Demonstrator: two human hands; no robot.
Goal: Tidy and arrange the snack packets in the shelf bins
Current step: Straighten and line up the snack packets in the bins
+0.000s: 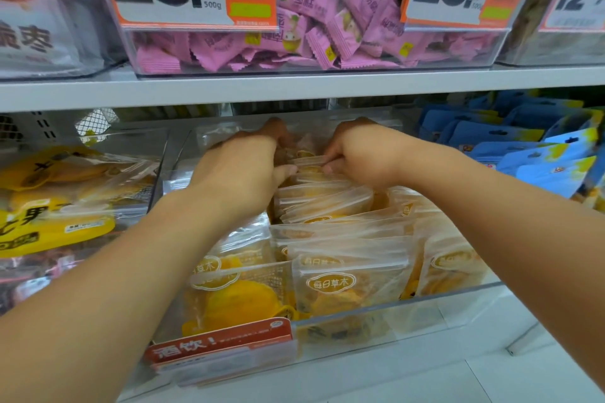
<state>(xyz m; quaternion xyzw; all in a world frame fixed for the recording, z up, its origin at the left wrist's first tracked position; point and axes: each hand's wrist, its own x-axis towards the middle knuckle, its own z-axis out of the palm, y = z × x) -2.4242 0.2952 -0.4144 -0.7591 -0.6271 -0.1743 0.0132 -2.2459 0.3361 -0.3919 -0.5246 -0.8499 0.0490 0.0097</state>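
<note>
Head view, the only one here: both hands are deep in the middle clear bin [458, 296] on the lower shelf, up near its back edge. Left hand [242, 170] has its fingers curled over the packets [330, 206], thumb pressed on the top edge of one. Right hand [357, 154] pinches the same packet's top edge from the other side. The packets stand in a loose row running from the bin's front wall to the back, some leaning. Looks like the straightening step, squaring up the back of the row. Next move probably needs pulling them upright and pushing the row snug. Pink packets [327, 42] sit in the bin above, blue ones [523, 147] to the right
</note>
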